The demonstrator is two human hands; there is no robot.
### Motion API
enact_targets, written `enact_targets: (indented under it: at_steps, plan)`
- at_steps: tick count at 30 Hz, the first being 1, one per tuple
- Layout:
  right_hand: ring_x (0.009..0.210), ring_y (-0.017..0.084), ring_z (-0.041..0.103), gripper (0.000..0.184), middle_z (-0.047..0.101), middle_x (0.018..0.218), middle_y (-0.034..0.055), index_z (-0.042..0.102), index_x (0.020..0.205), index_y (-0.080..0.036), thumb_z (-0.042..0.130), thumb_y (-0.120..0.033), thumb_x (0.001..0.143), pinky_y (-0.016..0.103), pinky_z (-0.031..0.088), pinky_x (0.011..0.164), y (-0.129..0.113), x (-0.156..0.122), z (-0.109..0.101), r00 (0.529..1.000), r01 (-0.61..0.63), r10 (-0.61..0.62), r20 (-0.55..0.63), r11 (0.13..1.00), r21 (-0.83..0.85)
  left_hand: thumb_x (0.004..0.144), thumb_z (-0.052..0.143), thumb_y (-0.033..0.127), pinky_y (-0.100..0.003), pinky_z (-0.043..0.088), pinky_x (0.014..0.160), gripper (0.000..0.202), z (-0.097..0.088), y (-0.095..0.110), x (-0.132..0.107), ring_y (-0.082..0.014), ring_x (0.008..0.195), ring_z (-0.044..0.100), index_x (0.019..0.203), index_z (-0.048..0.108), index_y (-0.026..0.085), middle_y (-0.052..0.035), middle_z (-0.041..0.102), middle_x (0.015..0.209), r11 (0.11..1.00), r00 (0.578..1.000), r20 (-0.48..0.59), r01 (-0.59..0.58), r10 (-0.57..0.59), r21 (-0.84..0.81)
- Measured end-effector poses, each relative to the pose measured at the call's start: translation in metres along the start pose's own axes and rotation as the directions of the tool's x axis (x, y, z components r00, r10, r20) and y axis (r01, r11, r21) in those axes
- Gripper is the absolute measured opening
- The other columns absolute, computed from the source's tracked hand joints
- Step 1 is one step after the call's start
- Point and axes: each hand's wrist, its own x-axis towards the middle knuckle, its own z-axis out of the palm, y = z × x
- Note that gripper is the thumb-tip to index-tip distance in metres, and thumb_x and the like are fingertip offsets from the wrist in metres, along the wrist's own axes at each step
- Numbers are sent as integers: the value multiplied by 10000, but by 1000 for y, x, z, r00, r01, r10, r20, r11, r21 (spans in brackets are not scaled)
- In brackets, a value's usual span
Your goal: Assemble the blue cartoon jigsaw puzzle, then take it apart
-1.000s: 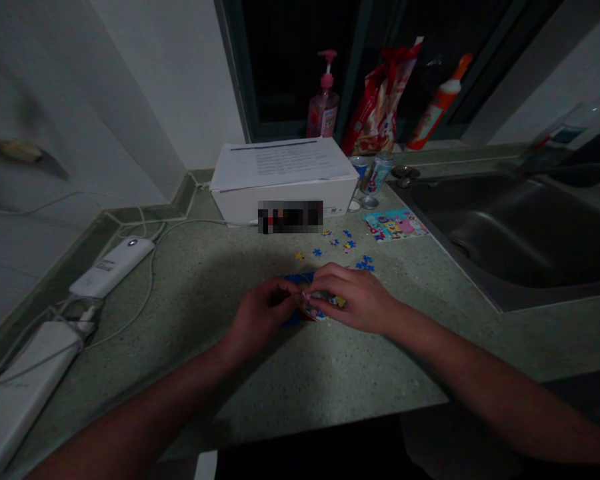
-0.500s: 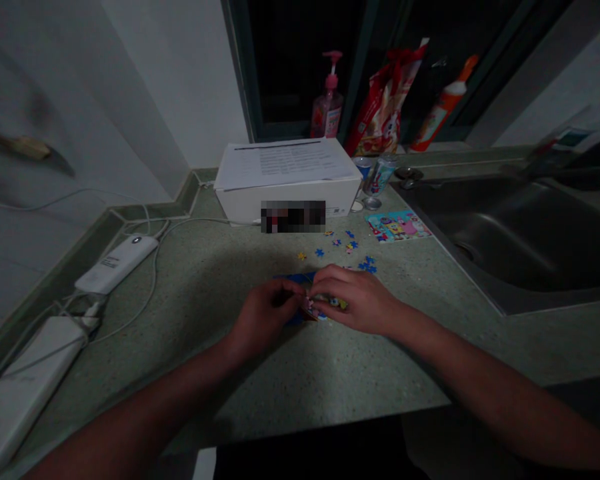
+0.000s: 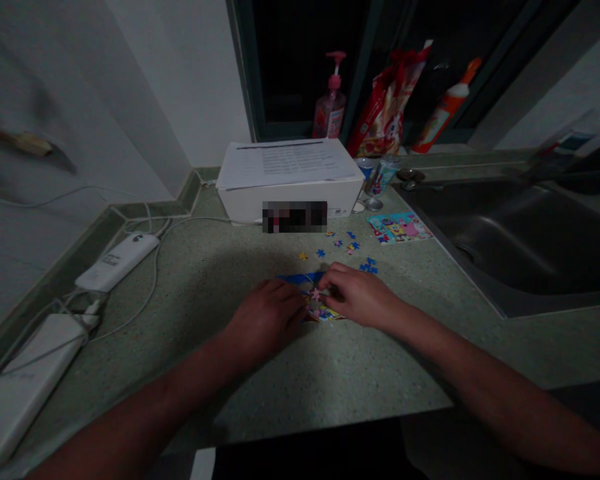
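A small jigsaw puzzle (image 3: 300, 279) with a blue upper edge lies on the counter between my hands, its left part covered. My left hand (image 3: 270, 310) rests palm down over that left side, fingers lying across it and their tips partly hidden. From the right, my right hand (image 3: 363, 293) reaches over the puzzle with thumb and fingers bent in a pinch. At its fingertips is a pink puzzle piece (image 3: 315, 294). Several loose blue and yellow puzzle pieces (image 3: 369, 266) lie just beyond my hands.
A colourful picture card (image 3: 403, 227) lies beside the steel sink (image 3: 530, 233). Behind the pieces stands a white box (image 3: 290, 193) with papers on top, and cans (image 3: 384, 175) beside it. Cables run to a white power bank (image 3: 117, 262) and a long white device (image 3: 35, 373) at left.
My left hand has turned palm down and spread over the puzzle's left side. The right hand has drawn slightly right, uncovering the pink piece and more of the puzzle.
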Motion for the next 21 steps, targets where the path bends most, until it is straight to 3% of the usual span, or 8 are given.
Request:
enact_targets:
  at_steps: [9, 21]
  plan:
    - [819, 191, 644, 57, 675, 969, 46, 710, 977, -219, 678, -227, 931, 317, 425, 696, 0, 1, 3, 999, -36, 37, 28, 999, -35, 1040, 572, 229, -474, 506, 984, 182, 6, 2, 1, -279, 1075, 670, 1131, 724, 187, -84, 758, 1132, 995, 992, 95, -85, 79, 59]
    - [837, 199, 663, 95, 689, 992, 47, 705, 1022, -227, 681, -238, 931, 328, 461, 716, 1, 2, 6, 999, -30, 31, 20, 999, -37, 1039, 581, 244, -486, 503, 990, 184, 9, 0, 1, -286, 1091, 677, 1144, 722, 188, -84, 761, 1157, 993, 992, 88, -99, 94, 62]
